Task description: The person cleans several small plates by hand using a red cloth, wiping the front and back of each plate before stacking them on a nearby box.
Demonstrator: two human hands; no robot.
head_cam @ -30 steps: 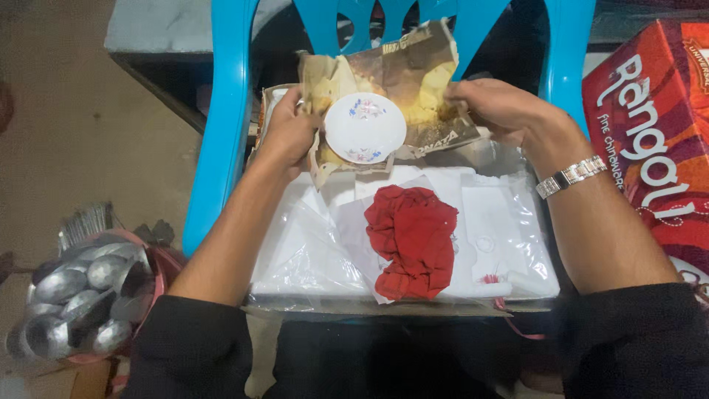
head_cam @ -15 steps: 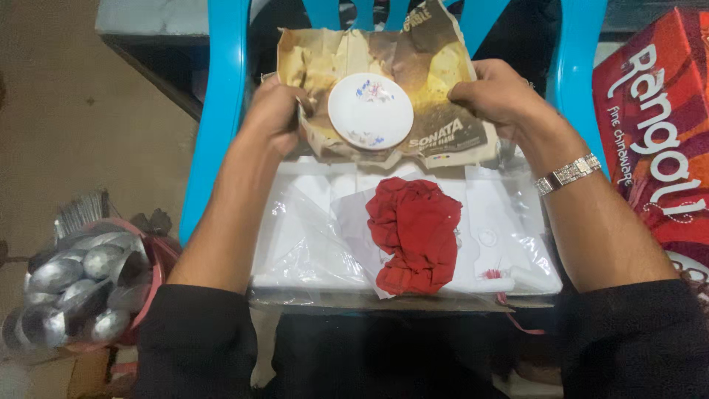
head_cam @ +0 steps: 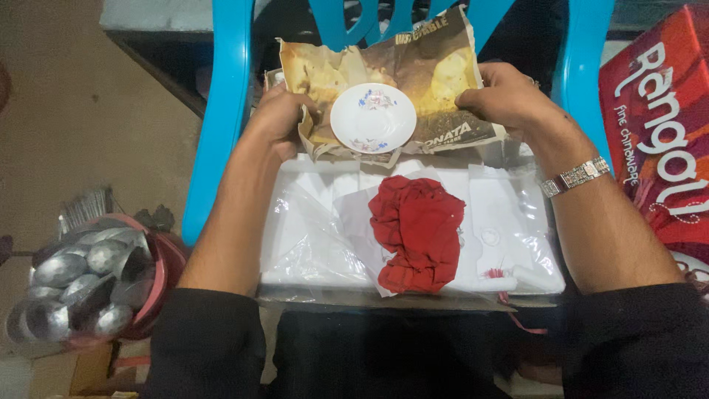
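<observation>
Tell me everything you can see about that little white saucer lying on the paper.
The saucer is small, round and white, seemingly glazed ceramic, with small blue and reddish floral prints near its rim. It looks whole and lies face up, roughly level, on a crumpled brownish printed paper sheet. The left hand and right hand grip the sheet's two sides; neither clearly touches the saucer. It sits above a blue plastic chair.

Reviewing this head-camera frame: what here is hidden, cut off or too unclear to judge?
- Head view: fingertips of the left hand and right hand are tucked behind the crumpled brown printed paper.
- What lies under the small white floral saucer is covered by that paper.
- The red printed carton is cut off by the right edge.
- The shiny metal spoons in the red bowl are dim; their count is unclear.
</observation>
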